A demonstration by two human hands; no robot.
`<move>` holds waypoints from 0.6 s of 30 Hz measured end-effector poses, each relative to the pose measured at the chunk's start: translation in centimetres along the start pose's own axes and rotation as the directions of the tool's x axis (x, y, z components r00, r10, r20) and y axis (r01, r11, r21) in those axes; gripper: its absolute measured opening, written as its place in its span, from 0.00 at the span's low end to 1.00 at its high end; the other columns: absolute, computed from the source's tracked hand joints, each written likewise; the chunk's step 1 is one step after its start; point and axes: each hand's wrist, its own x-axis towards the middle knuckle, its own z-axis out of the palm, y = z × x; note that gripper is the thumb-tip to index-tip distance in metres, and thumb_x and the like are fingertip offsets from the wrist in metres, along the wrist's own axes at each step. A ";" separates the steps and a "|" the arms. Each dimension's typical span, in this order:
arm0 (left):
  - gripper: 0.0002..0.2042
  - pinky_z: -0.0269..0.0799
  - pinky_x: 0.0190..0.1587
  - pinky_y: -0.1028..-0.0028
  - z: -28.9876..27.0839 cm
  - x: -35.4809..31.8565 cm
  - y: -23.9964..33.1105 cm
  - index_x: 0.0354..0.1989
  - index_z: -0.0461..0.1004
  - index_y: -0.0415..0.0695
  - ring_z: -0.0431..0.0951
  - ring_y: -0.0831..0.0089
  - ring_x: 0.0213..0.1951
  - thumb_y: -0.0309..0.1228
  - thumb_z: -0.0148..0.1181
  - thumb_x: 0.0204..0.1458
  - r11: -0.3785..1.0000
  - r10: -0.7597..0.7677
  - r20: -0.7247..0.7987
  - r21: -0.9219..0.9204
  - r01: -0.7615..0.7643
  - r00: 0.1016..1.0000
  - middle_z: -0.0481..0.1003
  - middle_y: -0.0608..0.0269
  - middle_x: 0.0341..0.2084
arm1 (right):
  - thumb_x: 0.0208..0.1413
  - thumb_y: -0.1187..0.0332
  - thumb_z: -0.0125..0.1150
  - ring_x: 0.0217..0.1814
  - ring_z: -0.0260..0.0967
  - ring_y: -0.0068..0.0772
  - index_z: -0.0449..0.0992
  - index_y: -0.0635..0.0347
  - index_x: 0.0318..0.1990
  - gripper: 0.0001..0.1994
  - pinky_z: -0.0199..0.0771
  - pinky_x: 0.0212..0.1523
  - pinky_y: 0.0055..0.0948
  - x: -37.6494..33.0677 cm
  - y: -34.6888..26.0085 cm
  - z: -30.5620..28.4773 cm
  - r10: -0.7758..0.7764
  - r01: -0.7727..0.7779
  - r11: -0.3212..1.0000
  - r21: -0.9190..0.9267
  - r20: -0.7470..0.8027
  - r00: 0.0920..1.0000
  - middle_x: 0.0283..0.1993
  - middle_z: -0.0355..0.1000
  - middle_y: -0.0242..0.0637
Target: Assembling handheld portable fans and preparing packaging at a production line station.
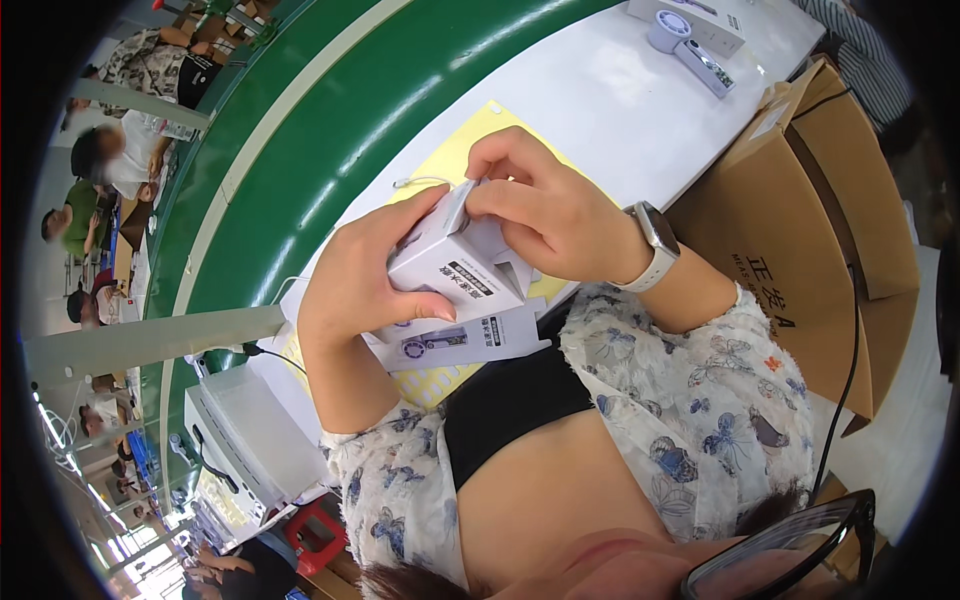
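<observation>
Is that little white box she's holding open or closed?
Open at one end. The small white box lies tilted in the left hand, and the right hand fingers press its raised end flap.

- The white table (600, 100) has open room past the hands, up to the small fan (690, 45) at the far end.
- The big cardboard box (810, 220) blocks the right side.
- The green conveyor belt (330, 130) runs along the left.
- A white machine (250, 440) stands near the left elbow.
</observation>
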 end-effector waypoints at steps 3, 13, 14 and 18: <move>0.50 0.70 0.48 0.68 -0.2 0.2 0.2 0.54 0.70 0.38 0.77 0.55 0.45 0.60 0.72 0.20 1.000 0.011 0.001 0.002 -0.011 1.000 0.76 0.49 0.43 | 0.39 0.88 0.52 0.44 0.65 0.37 0.72 0.62 0.38 0.16 0.70 0.42 0.26 -0.1 -0.1 -0.2 0.014 -0.014 1.000 -0.002 0.008 1.000 0.47 0.60 0.42; 0.50 0.69 0.50 0.65 -0.2 -0.8 0.3 0.59 0.65 0.39 0.75 0.53 0.47 0.58 0.70 0.24 0.990 -0.039 -0.100 0.132 0.052 0.994 0.74 0.49 0.47 | 0.45 0.70 0.67 0.58 0.60 0.43 0.59 0.58 0.60 0.33 0.63 0.58 0.34 -0.8 0.8 0.4 0.168 -0.175 0.926 0.334 0.049 0.984 0.58 0.58 0.45; 0.50 0.69 0.50 0.65 -0.1 -0.8 0.4 0.59 0.64 0.39 0.74 0.52 0.48 0.57 0.70 0.25 0.982 -0.032 -0.151 0.179 0.059 0.988 0.74 0.49 0.47 | 0.45 0.66 0.70 0.60 0.59 0.44 0.55 0.57 0.65 0.40 0.61 0.60 0.35 -0.8 0.6 0.5 0.216 -0.220 0.877 0.428 0.057 0.975 0.60 0.57 0.45; 0.48 0.68 0.51 0.64 1.2 -0.3 1.5 0.60 0.63 0.38 0.74 0.51 0.47 0.53 0.70 0.27 0.922 0.103 -0.218 0.387 -0.011 0.971 0.74 0.50 0.48 | 0.40 0.60 0.74 0.66 0.54 0.42 0.42 0.58 0.69 0.53 0.54 0.65 0.37 -0.7 -0.4 0.8 0.312 -0.323 0.943 0.078 0.133 0.941 0.63 0.55 0.46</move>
